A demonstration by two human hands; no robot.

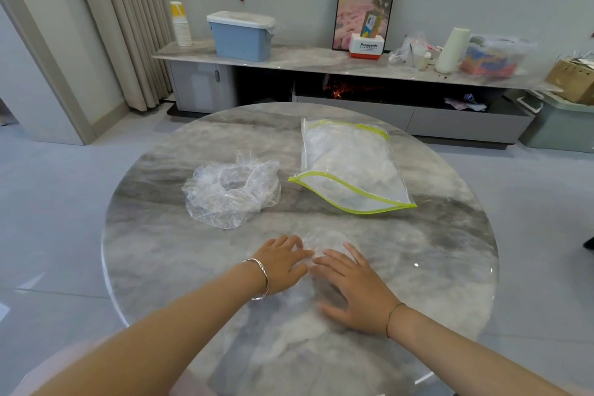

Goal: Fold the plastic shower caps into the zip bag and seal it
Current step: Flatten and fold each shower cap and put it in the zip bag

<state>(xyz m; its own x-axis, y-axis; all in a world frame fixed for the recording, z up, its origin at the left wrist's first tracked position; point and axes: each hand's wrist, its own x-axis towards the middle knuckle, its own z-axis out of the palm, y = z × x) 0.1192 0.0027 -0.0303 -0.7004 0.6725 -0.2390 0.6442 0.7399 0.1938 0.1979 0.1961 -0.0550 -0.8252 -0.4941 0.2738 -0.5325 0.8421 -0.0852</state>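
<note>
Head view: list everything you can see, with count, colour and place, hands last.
table: one, grey marbled, round
zip bag: one, clear with green edging, table's far right, clear plastic inside, near mouth gaping
loose shower caps: one heap, clear, table's left-centre; count unclear
flattened shower cap: one, clear, near edge under both hands
sideboard: one, grey, against far wall
storage box: one, blue with white lid, on sideboard left
paper cups: one stack, white and yellow, sideboard's left end
framed picture: one, pink, leaning on wall
Panasonic box: one, white and red, before picture
cardboard box: one, brown, far right
left hand: one, flat on the cap, silver bangle
right hand: one, flat on the cap, thin bracelet
</note>
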